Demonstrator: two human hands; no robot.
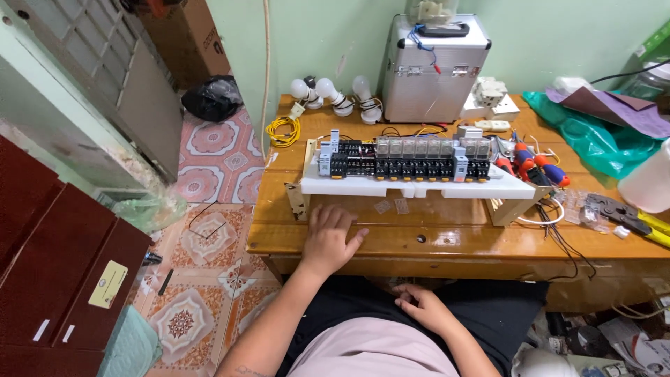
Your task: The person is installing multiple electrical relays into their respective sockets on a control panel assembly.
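The left hand (328, 237) lies flat, fingers spread, on the counter (447, 241) near its front edge; the right hand (422, 304) rests loosely curled in the lap. Just beyond stands one white relay rack (415, 185). Three bulbs (335, 94) and one aluminium case (433, 70) line the back edge.

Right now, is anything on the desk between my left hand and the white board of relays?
Nothing visible. The left hand lies flat on bare desk just before the relay board; two small clear pieces lie off to its right.
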